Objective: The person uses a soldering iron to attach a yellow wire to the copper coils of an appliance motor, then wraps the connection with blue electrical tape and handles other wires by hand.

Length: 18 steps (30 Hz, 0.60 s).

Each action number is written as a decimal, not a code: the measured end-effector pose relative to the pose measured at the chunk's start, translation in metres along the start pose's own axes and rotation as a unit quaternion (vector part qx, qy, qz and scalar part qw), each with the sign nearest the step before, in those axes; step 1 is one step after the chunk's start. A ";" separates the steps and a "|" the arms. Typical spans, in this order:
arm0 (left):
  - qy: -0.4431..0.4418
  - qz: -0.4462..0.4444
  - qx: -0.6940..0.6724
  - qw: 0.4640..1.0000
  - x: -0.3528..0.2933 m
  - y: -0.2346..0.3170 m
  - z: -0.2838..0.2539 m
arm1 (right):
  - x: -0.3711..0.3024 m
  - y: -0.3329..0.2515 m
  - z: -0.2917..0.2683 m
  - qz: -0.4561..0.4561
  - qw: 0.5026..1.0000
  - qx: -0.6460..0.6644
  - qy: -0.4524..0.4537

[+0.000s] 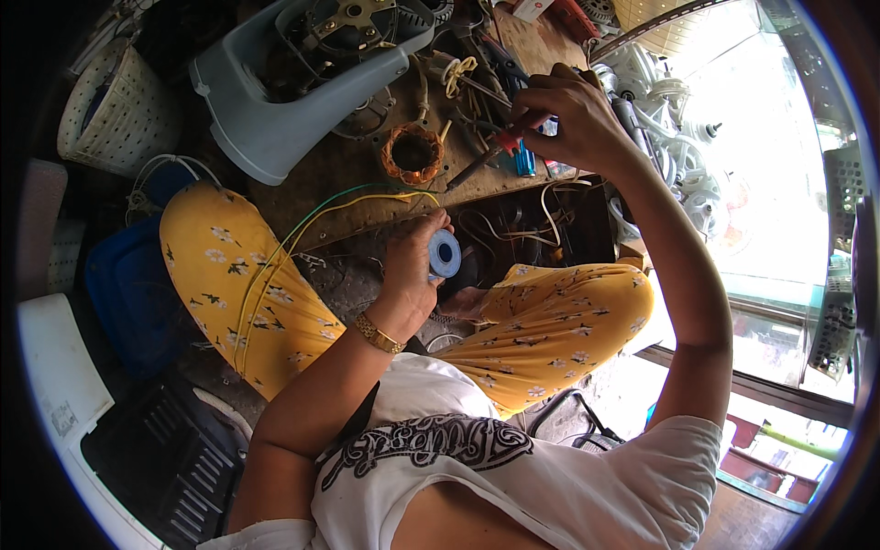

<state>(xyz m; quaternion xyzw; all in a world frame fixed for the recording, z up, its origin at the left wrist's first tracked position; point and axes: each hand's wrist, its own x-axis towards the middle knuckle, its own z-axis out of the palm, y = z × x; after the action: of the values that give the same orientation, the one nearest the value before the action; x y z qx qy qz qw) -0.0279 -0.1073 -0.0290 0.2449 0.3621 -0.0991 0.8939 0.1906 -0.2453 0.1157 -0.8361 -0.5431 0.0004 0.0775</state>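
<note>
My left hand (pixel 412 266) is closed around a blue-rimmed solder spool (pixel 445 254) below the bench's front edge. Above it, my right hand (pixel 577 119) grips a soldering iron (pixel 478 166) with a red collar, its dark tip slanting down toward the bench edge. A yellow wire (pixel 344 203) and a green wire (pixel 321 203) run from over my left thigh to the bench edge, their ends near the iron's tip and my left fingers. Behind them on the bench lies a ring-shaped copper motor winding (pixel 412 154).
A grey-blue fan housing (pixel 284 119) with motor parts stands at the back left of the wooden bench (pixel 367 215). Pliers (pixel 504 62) and a blue-handled tool (pixel 524 159) lie near my right hand. White plastic parts (pixel 669 137) pile up at right; a perforated basket (pixel 119 115) stands at left.
</note>
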 end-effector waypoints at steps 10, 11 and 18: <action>-0.002 0.009 0.001 1.000 -0.002 0.001 0.001 | 0.002 -0.001 -0.001 -0.023 1.000 -0.010 0.004; -0.001 0.010 0.001 1.000 -0.002 0.001 0.001 | 0.003 -0.001 -0.002 -0.030 0.999 -0.016 0.007; 0.003 0.004 -0.005 1.000 0.002 0.000 0.000 | 0.002 0.000 -0.002 -0.034 0.999 -0.022 0.014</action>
<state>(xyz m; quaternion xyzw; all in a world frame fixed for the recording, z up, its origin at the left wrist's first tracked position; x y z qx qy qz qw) -0.0269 -0.1071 -0.0303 0.2420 0.3646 -0.0926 0.8944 0.1920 -0.2435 0.1182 -0.8184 -0.5702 -0.0256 0.0663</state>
